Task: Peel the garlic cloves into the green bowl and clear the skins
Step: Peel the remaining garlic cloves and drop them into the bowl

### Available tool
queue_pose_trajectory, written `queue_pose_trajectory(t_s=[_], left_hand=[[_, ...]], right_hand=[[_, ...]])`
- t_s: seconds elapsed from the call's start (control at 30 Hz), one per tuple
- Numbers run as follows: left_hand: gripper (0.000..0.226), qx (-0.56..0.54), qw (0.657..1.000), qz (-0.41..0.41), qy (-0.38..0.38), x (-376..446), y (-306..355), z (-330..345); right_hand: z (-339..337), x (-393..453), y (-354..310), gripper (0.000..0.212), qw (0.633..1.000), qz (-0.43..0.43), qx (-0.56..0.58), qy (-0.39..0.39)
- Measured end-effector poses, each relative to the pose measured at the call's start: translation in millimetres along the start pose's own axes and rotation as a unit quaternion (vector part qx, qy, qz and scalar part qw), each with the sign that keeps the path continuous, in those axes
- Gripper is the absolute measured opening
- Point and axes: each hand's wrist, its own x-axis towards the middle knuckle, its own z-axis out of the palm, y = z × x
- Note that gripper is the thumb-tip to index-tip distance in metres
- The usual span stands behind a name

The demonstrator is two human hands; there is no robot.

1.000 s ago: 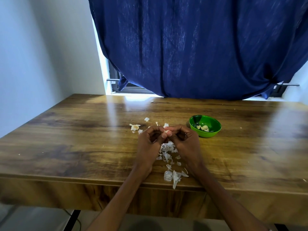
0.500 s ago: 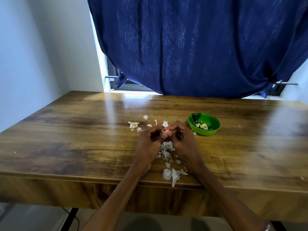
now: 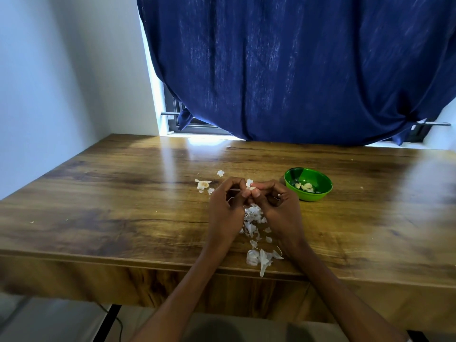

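My left hand [image 3: 227,206] and my right hand [image 3: 277,206] meet above the table, fingertips pinching one small garlic clove [image 3: 251,187] between them; a flap of white skin sticks up from it. The green bowl [image 3: 318,177] stands just right of my right hand, with a few peeled cloves [image 3: 305,186] inside. White garlic skins [image 3: 254,218] lie scattered under and between my hands, and a larger heap of skins [image 3: 261,259] sits at the table's near edge. A garlic piece [image 3: 202,184] with skin lies left of my left hand.
The wooden table [image 3: 111,206] runs wide on both sides. A dark blue curtain [image 3: 296,70] hangs over the window behind the table's far edge. A white wall stands at the left. Small skin flakes [image 3: 220,173] lie beyond my hands.
My hands stay together on the clove; fingers have shifted slightly and a bit of white skin now shows above the fingertips. The bowl has not moved.
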Motion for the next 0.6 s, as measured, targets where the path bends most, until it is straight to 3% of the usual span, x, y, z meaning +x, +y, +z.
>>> queue_pose_trajectory(t_s=[0.2,0.37,0.6], left_hand=[[0.017,0.048,0.995,0.04,0.083,-3.3,1.6,-0.3],[0.032,0.054,0.991,0.058,0.106,-3.5,5.8,-2.5],[0.035,0.068,0.989,0.059,0.117,-5.3,8.4,-2.7]], right_hand=[[-0.9,-1.6,-1.8,0.014,1.0,0.003,-0.004,-0.001],[-0.7,-2.3,-4.1,0.017,1.0,-0.013,-0.021,-0.009],[0.2,-3.9,-5.9,0.013,0.999,-0.013,-0.034,0.018]])
